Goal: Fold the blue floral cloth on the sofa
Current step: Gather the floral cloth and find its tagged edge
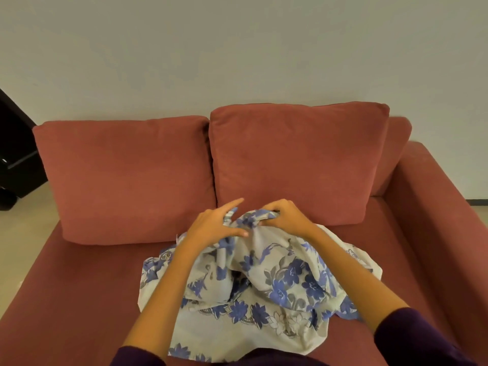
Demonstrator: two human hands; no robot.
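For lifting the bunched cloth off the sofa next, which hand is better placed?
Probably the right hand: its fingers curl round the top of the blue floral cloth. The left hand only rests on it with straight fingers.

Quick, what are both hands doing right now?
Left hand: on the blue floral cloth, fingers mostly straight; grip cannot be told.
Right hand: fingers curled, gripping the cloth.

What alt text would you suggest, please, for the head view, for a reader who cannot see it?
The right hand grips the raised far edge of a crumpled blue floral cloth on a red sofa; the left hand rests on it, fingers straight. Two back cushions stand behind.
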